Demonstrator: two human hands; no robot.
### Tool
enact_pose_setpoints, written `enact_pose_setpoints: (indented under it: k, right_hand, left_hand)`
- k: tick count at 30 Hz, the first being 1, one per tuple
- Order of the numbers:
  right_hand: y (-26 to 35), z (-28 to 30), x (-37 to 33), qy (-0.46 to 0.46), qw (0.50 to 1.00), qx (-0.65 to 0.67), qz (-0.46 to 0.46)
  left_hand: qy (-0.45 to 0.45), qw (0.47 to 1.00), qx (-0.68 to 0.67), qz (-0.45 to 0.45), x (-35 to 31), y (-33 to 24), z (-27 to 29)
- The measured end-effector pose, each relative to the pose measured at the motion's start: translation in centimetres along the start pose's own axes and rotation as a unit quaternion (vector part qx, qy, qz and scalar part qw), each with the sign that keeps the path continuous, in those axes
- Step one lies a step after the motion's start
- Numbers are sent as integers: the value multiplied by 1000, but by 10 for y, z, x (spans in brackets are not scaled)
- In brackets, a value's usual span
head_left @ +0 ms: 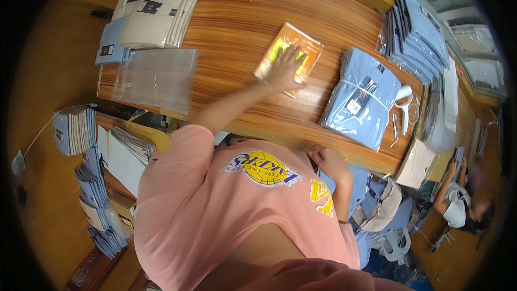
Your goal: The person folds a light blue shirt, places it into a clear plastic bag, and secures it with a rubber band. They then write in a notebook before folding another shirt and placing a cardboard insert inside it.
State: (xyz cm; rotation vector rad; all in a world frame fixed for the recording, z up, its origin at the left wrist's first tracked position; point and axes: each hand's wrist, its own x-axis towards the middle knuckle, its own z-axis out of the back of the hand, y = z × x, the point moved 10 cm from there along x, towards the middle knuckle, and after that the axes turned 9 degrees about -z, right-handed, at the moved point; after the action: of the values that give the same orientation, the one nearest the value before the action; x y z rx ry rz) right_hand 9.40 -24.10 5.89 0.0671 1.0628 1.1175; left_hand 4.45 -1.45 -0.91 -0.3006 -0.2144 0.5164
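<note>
My left hand (287, 71) lies with its fingers spread on an orange and yellow booklet (312, 47) with a pale edge, flat on the wooden table (231, 32). My right hand (329, 163) is low by the table's near edge, its fingers curled in. What it holds, if anything, is hidden. Right of the booklet lies a tied stack of folded blue garments in clear plastic (362, 94), with tags on top. Beside that stack are a white-handled tool (404, 108) and a small slim metal tool (394, 129).
Folded beige garments (159, 19) and blue ones (112, 40) stand at the far left, near a clear plastic sheet (156, 78). More blue packs (417, 35) are piled far right. Shelves of garments (94, 183) stand lower left. Another person (458, 199) is at the right.
</note>
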Motion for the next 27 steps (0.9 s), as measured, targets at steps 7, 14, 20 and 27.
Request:
enact_pose_setpoints:
  k: [7, 14, 20, 27]
  right_hand:
    - [-15, -9, -26, -38, 994, 57, -86]
    - [-67, -46, -76, -17, 962, 174, -210]
    - [-127, 80, -112, -317, 907, 232, -152]
    - [-240, 179, -5, -491, 800, 339, -62]
  left_hand:
    - [42, 974, 221, 31, 19, 218, 84]
    - [17, 974, 126, 187, 45, 372, 119]
    - [-249, 964, -60, 68, 38, 145, 114]
    - [-73, 797, -546, 249, 69, -87, -17]
